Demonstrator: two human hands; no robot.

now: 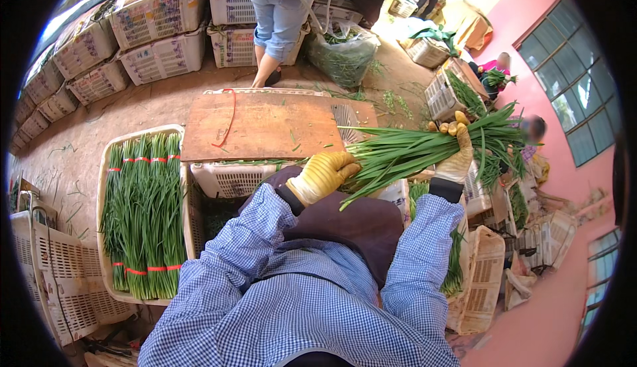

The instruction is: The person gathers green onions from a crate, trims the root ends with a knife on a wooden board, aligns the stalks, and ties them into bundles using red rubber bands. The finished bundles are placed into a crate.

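Observation:
My right hand (455,143), in a yellow-coated glove, is closed around a loose bunch of long green leafy stalks, perhaps garlic chives (413,153). The bunch points left across my lap. My left hand (326,175), gloved alike, is at the bunch's left end with its fingertips against it; whether it grips any stalks I cannot tell. In front of me lies a wooden board (259,123) with a red band (230,118) and leaf scraps on it. At the left, a plastic crate (105,207) holds bundles of the same greens (144,207) tied with red bands.
Stacked crates (154,18) line the far left. A person in jeans (278,23) stands beyond the board, beside a plastic bag of greens (343,53). Crates (485,277) stand at my right, one holding greens (453,262). Several other people are at the upper right.

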